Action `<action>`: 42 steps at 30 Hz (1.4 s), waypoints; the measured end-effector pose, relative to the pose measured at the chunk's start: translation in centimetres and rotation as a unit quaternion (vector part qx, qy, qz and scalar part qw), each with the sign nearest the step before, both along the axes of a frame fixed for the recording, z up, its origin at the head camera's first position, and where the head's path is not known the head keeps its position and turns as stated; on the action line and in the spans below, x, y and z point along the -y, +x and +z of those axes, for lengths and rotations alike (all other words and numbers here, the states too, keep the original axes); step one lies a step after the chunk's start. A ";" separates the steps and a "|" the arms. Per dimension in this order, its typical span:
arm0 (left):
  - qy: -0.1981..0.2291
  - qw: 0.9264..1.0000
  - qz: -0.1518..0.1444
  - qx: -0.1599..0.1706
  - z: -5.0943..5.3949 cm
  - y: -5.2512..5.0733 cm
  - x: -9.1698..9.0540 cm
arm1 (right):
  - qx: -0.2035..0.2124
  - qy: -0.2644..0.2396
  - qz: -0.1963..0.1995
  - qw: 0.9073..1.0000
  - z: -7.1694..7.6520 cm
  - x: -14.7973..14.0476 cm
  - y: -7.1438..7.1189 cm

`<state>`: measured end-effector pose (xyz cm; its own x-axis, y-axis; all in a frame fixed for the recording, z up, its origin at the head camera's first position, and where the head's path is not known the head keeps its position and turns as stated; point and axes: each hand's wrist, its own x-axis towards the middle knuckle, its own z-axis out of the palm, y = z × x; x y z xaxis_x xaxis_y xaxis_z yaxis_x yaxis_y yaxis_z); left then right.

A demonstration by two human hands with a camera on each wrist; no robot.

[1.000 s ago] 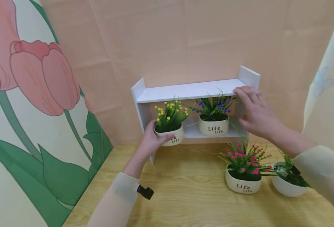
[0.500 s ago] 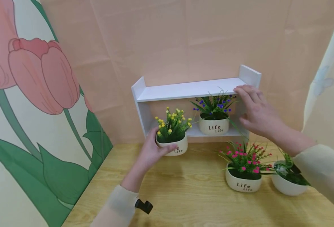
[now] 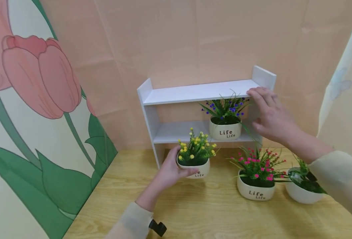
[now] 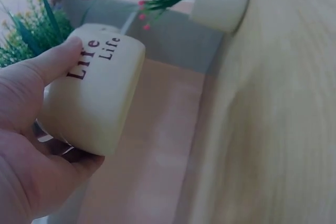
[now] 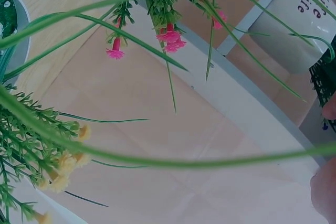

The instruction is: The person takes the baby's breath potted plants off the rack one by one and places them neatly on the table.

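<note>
My left hand grips a cream pot of yellow flowers marked "Life". Its thumb lies across the front, and the fingers behind are partly hidden. In the left wrist view the same pot appears tilted in the hand. It hangs in front of the white two-tier shelf, low over the wooden table. My right hand holds the shelf's right front corner, fingers over the top board and thumb lower down. Behind it, a pot of blue flowers stands on the lower board at the right.
On the table, a pot of pink flowers stands front right of the shelf. A white pot of green leaves is beside it, partly behind my right forearm. A tulip-printed panel rises at left, and a peach cloth backdrop lies behind.
My left hand has brought the yellow-flower pot out from the shelf's left side, toward me, down and to the right. My right hand stays at the shelf corner.
</note>
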<state>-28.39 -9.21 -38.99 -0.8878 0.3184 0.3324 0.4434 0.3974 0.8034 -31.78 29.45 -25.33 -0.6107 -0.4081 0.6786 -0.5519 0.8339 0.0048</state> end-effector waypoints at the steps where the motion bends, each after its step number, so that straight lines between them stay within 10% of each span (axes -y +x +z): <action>1: -0.006 1.000 0.001 0.004 -0.3 0.1 -0.2 | -0.001 0.000 0.001 1.000 0.0 0.0 0.0; 42: -0.073 0.994 -0.022 0.072 -5.8 -0.2 -3.7 | 0.000 -0.001 -0.004 1.000 0.1 0.3 0.2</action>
